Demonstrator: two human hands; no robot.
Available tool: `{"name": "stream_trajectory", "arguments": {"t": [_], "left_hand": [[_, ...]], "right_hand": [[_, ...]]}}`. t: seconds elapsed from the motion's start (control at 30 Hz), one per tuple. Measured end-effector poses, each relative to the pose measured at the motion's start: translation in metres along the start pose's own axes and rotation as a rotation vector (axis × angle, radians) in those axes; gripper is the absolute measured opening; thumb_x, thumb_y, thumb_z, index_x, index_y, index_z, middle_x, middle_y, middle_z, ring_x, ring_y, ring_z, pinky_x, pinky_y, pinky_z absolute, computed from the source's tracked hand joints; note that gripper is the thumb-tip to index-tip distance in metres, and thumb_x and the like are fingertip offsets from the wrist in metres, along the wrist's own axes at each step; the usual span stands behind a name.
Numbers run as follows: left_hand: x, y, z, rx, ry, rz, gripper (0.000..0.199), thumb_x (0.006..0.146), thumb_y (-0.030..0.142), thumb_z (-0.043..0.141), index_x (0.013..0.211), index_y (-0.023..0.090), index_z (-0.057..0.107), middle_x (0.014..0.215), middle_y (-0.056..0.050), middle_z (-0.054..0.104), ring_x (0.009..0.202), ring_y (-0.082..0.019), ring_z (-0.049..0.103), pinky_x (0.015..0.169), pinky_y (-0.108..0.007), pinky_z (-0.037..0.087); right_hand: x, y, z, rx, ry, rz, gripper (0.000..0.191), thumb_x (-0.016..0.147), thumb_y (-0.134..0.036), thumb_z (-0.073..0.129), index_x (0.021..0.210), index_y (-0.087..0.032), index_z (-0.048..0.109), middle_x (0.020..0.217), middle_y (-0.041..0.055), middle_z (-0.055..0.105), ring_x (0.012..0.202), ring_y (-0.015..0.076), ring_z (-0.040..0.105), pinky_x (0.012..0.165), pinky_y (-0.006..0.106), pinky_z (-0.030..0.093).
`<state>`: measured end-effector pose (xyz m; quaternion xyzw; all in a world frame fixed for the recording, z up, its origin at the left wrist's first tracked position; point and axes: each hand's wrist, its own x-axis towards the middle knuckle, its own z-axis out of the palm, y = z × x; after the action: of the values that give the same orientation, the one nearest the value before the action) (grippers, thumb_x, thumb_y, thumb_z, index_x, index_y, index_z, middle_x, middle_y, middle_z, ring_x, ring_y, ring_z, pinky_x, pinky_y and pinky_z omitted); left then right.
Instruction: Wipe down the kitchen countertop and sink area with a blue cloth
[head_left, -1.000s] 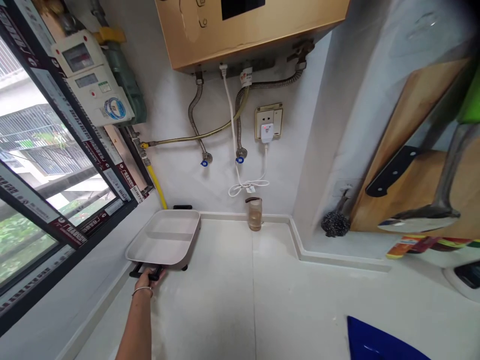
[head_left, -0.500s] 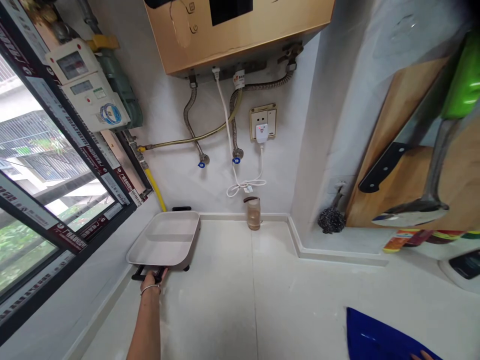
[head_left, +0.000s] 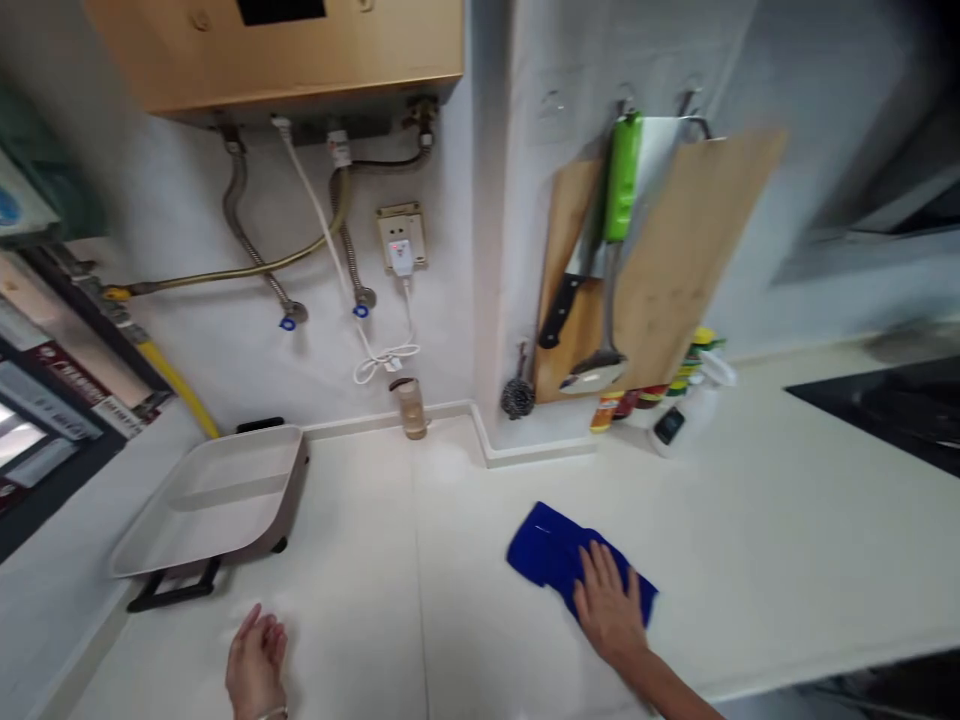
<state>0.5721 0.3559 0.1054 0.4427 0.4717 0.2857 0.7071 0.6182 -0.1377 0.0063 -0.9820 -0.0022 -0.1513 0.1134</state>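
Note:
My right hand [head_left: 609, 605] lies flat with fingers spread on a dark blue cloth [head_left: 544, 545], on the white countertop [head_left: 465, 560]. Part of the cloth is hidden under the palm. At the lower left, my left hand [head_left: 256, 662] is above the counter, holding nothing, its fingers loosely bent and a bracelet at the wrist. Just beyond it stands a pale rectangular electric pan [head_left: 262, 520] with a low divider inside. The pan's black front handle [head_left: 176, 592] is apart from my left hand.
A glass jar [head_left: 411, 412] stands against the back wall. Cutting boards [head_left: 675, 260], a knife [head_left: 559, 312], a green-handled ladle or spatula [head_left: 619, 190] and a steel scrubber [head_left: 517, 397] hang by the corner. Bottles [head_left: 667, 428] and a black cooktop [head_left: 892, 405] are at the right.
The view has turned right. My left hand has let go of the pan's handle and drawn back. My right hand and the blue cloth now show fully, the hand flat on it.

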Motion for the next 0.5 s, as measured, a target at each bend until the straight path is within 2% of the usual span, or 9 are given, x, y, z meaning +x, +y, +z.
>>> {"name": "stream_trajectory", "arguments": {"t": [0.07,0.13,0.2,0.27,0.3,0.37,0.43,0.47,0.5], "left_hand": [[-0.036,-0.026,0.022,0.134,-0.219,0.129,0.031,0.068,0.02,0.069,0.098,0.023,0.066,0.063,0.005,0.061,0.055,-0.009,0.053,0.052,-0.015,0.046],[-0.081,-0.057,0.048,0.243,-0.523,0.27,0.043,0.066,0.034,0.075,0.106,0.021,0.065,0.06,0.005,0.06,0.055,-0.01,0.051,0.053,-0.019,0.047],[-0.132,-0.091,0.076,0.336,-0.784,0.292,0.047,0.068,0.044,0.076,0.108,0.021,0.064,0.065,0.002,0.064,0.061,-0.015,0.057,0.061,-0.025,0.052],[-0.18,-0.126,0.102,0.458,-1.028,0.254,0.05,0.074,0.048,0.072,0.116,0.022,0.063,0.089,-0.007,0.073,0.083,-0.023,0.068,0.078,-0.034,0.057],[-0.201,-0.142,0.113,0.515,-1.123,0.301,0.05,0.077,0.047,0.069,0.12,0.023,0.063,0.104,-0.01,0.074,0.099,-0.025,0.068,0.093,-0.039,0.054],[-0.231,-0.171,0.131,0.608,-1.267,0.45,0.05,0.079,0.045,0.068,0.125,0.025,0.063,0.132,-0.011,0.065,0.13,-0.029,0.053,0.118,-0.045,0.034],[-0.245,-0.199,0.141,0.688,-1.341,0.579,0.048,0.082,0.043,0.064,0.127,0.028,0.063,0.145,-0.008,0.055,0.145,-0.029,0.034,0.126,-0.048,0.017],[-0.247,-0.213,0.144,0.725,-1.353,0.62,0.046,0.083,0.042,0.061,0.127,0.029,0.064,0.145,-0.007,0.054,0.147,-0.029,0.03,0.126,-0.049,0.014],[-0.246,-0.228,0.146,0.762,-1.339,0.653,0.045,0.084,0.041,0.059,0.128,0.03,0.064,0.145,-0.007,0.054,0.147,-0.03,0.03,0.126,-0.05,0.017]], "right_hand": [[-0.004,-0.01,-0.007,-0.001,-0.033,-0.006,0.049,0.1,-0.048,0.041,0.137,-0.019,0.05,0.147,0.0076,0.043,0.137,0.0361,0.035,0.113,0.061,0.029],[-0.011,-0.016,-0.01,0.001,-0.048,-0.015,0.045,0.101,-0.048,0.04,0.131,-0.017,0.055,0.14,0.0057,0.048,0.131,0.0337,0.042,0.11,0.056,0.037],[-0.019,-0.02,-0.008,0.013,-0.07,-0.036,0.044,0.102,-0.046,0.037,0.128,-0.016,0.057,0.136,0.0051,0.051,0.128,0.033,0.045,0.107,0.054,0.041],[-0.026,-0.021,-0.006,0.03,-0.094,-0.07,0.045,0.103,-0.046,0.035,0.128,-0.017,0.058,0.137,0.0042,0.051,0.129,0.0333,0.045,0.108,0.055,0.04],[-0.028,-0.021,-0.005,0.039,-0.106,-0.09,0.045,0.102,-0.046,0.036,0.129,-0.018,0.057,0.138,0.0042,0.05,0.13,0.0337,0.044,0.109,0.056,0.039],[-0.034,-0.016,-0.006,0.046,-0.124,-0.126,0.045,0.101,-0.047,0.037,0.131,-0.02,0.057,0.143,0.0033,0.048,0.134,0.0348,0.04,0.112,0.059,0.034],[-0.037,-0.005,-0.011,0.057,-0.142,-0.185,0.046,0.099,-0.046,0.04,0.136,-0.023,0.054,0.151,0.0045,0.042,0.139,0.0338,0.034,0.117,0.059,0.025],[-0.039,0.004,-0.014,0.073,-0.155,-0.227,0.048,0.097,-0.043,0.041,0.141,-0.023,0.049,0.154,0.0057,0.038,0.142,0.0323,0.031,0.12,0.057,0.021],[-0.039,0.014,-0.017,0.099,-0.17,-0.275,0.053,0.096,-0.041,0.041,0.146,-0.022,0.043,0.157,0.0075,0.033,0.143,0.0306,0.029,0.121,0.054,0.018]]}}
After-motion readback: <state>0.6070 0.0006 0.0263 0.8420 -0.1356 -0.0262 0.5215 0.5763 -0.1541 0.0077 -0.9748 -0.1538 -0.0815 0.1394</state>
